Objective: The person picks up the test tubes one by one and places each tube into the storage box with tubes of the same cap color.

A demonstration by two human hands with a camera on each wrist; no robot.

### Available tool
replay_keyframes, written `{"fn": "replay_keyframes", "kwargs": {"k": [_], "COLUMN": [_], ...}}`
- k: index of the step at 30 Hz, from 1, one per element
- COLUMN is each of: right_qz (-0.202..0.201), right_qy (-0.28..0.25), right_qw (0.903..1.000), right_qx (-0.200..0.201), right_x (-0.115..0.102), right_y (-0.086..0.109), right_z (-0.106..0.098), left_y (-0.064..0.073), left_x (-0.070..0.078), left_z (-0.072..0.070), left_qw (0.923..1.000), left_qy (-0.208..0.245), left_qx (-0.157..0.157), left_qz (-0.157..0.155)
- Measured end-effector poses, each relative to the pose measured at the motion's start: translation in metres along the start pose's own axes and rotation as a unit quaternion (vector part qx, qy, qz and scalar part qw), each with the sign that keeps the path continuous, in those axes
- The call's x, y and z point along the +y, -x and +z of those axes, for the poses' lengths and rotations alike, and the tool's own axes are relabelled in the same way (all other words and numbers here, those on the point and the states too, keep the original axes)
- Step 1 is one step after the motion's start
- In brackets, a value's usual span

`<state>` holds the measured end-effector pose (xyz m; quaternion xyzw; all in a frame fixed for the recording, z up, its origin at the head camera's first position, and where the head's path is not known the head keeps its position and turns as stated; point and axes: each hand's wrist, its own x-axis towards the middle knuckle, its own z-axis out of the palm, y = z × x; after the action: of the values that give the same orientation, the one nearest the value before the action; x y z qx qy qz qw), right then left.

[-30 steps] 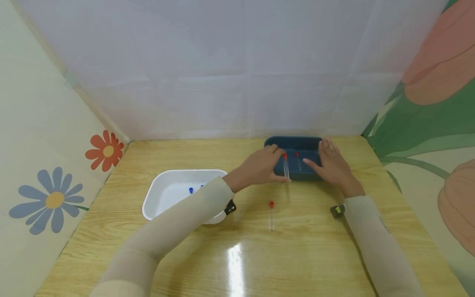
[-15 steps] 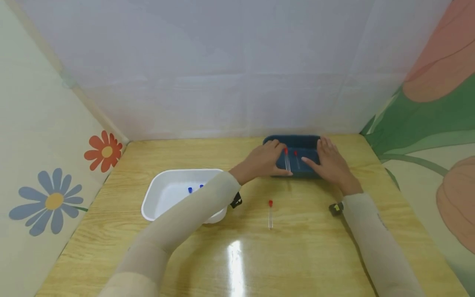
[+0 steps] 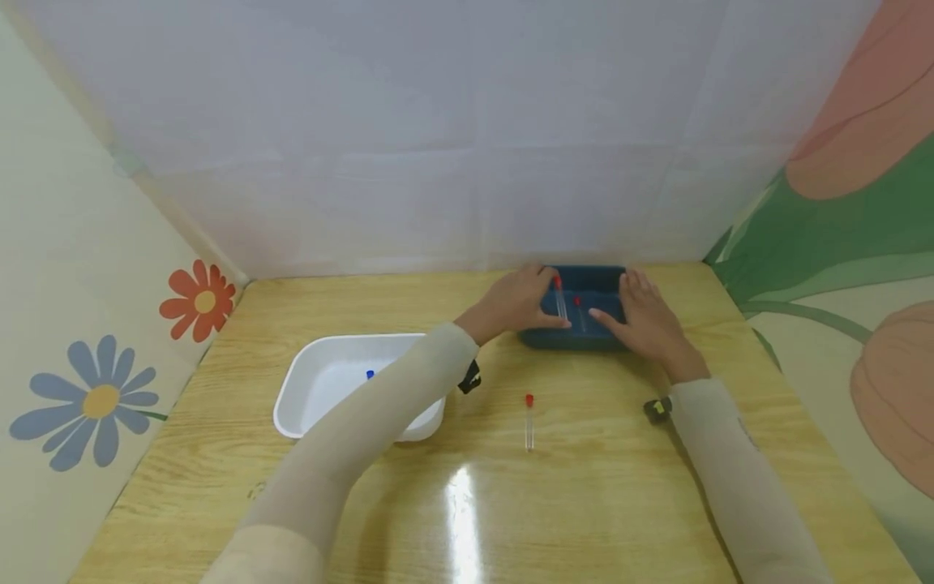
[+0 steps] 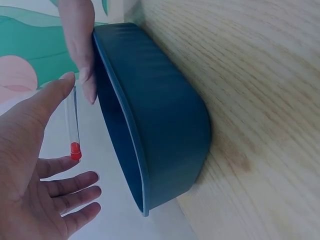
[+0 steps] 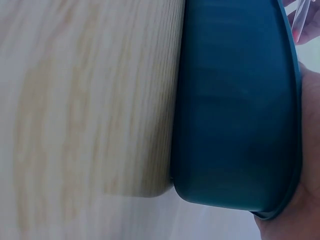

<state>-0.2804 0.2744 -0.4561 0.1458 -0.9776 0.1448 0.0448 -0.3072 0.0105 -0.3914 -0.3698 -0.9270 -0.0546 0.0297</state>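
My left hand (image 3: 514, 300) pinches a clear test tube with a red cap (image 4: 72, 120) end to end, thumb at the bottom and index finger at the cap. It holds the tube over the left part of a dark blue bin (image 3: 572, 339); the other fingers are spread in the left wrist view. Inside the bin lies another red-capped tube (image 3: 580, 315). My right hand (image 3: 649, 320) rests along the bin's right rim, fingers straight and thumb reaching over the inside. A third red-capped tube (image 3: 529, 426) lies on the table in front of the bin.
A white tray (image 3: 295, 381) stands to the left, partly covered by my left sleeve (image 3: 394, 414); a blue cap (image 3: 370, 374) shows inside it. The wooden table (image 3: 584, 487) ends at a white sheet (image 3: 365, 203) behind the bin.
My left hand has moved slightly away from me with the test tube, from the bin's front edge to over its inside. The right hand has stayed on the rim.
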Motion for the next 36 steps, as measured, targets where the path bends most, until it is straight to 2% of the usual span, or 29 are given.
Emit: {"fn": "replay_keyframes", "kwargs": {"k": [10,17,25,36], "right_qz": [0.004,0.007,0.003,0.004], "right_qy": [-0.001,-0.002,-0.003,-0.003], "right_qw": [1.0,1.0,1.0,1.0], "right_qx": [0.001,0.0,0.005,0.002], "right_x": [0.001,0.001,-0.001,0.001], "right_y": [0.003,0.004,0.003,0.003], "right_z": [0.0,0.002,0.002,0.004], "left_y": [-0.012,-0.014,-0.02,-0.029], "left_x": [0.002,0.004,-0.001,-0.006], "left_z": [0.01,0.015,0.021,0.031], "left_qw": [0.9998,1.0,0.9994,0.999], "left_qy": [0.015,0.004,0.029,0.024], "left_qx": [0.01,0.0,0.001,-0.022], "left_qz": [0.002,-0.007,-0.018,-0.031]}}
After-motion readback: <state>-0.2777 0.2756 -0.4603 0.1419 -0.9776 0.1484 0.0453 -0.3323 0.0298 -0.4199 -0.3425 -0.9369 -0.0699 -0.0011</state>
